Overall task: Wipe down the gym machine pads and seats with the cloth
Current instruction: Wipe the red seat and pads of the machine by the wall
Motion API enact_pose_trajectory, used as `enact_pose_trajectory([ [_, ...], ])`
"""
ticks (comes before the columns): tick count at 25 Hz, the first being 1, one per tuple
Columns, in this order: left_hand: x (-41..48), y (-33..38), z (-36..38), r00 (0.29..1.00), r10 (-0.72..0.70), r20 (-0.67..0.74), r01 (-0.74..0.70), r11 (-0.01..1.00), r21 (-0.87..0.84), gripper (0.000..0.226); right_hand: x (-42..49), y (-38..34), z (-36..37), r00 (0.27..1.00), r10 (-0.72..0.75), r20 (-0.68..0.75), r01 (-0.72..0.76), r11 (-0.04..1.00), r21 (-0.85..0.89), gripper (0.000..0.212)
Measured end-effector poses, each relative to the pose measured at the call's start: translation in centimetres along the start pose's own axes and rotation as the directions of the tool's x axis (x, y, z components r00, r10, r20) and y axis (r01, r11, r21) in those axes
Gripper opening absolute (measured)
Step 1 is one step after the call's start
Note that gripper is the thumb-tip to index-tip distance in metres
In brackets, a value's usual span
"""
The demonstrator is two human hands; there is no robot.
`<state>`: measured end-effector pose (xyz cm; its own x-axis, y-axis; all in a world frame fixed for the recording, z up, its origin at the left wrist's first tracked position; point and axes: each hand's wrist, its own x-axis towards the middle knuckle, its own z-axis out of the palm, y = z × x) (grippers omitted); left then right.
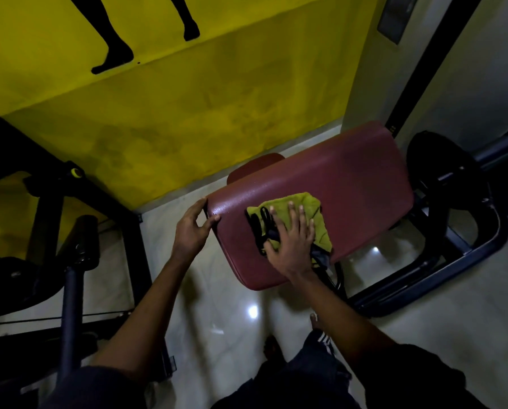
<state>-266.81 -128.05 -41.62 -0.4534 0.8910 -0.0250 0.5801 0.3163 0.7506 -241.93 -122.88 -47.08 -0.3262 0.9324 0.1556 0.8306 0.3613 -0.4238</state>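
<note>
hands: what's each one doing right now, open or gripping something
Left hand: grips the corner of the maroon pad, thumb on top.
Right hand: open, fingers spread flat, pressing the green cloth onto the pad.

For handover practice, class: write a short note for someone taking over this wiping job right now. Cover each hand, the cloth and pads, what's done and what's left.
Left hand grips a corner of the maroon pad.
Right hand presses flat on the green cloth, on the pad's left half.
Done: cannot tell how much is wiped.
Left: probably the pad's right half and the small seat behind.
</note>
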Motion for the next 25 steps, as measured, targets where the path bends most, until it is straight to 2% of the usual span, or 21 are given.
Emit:
enact_pose_trajectory([
  [3,1.0,-0.3,-0.9,0.999,-0.037,0.017,0.038,0.993,-0.112,0.038,3.2,0.5,-1.2,1.0,-0.012,0.029,0.011,1.0,0.02,0.086],
  [8,2.2,0.3,-3.2,0.968,-0.179,0.174,0.215,0.952,-0.22,0.03,8.7,-2.6,-2.0,0.996,0.083,0.032,-0.085,0.994,0.062,0.07],
  [10,2.3,0.8,-3.8,0.955,-0.179,0.236,0.233,0.946,-0.224,0.038,9.7,-4.6,-1.7,1.0,0.003,0.031,-0.002,1.0,-0.014,0.062],
  [13,1.9,1.5,-4.6,0.937,-0.182,0.297,0.272,0.915,-0.299,0.065,7.7,-6.4,-0.7,0.979,-0.203,0.024,0.204,0.978,-0.051,0.059],
  [17,1.8,1.8,-4.9,0.931,-0.19,0.311,0.291,0.901,-0.321,0.082,0.2,-5.2,1.3,0.866,-0.492,0.088,0.498,0.864,-0.071,0.076],
  [22,1.8,1.7,-4.5,0.939,-0.187,0.289,0.278,0.906,-0.318,0.085,2.1,-7.1,1.3,0.86,-0.495,0.126,0.506,0.858,-0.089,0.069],
  [25,1.7,1.4,-4.3,0.941,-0.199,0.275,0.281,0.912,-0.3,0.084,1.6,-6.9,1.7,0.825,-0.552,0.122,0.563,0.822,-0.088,0.07],
])
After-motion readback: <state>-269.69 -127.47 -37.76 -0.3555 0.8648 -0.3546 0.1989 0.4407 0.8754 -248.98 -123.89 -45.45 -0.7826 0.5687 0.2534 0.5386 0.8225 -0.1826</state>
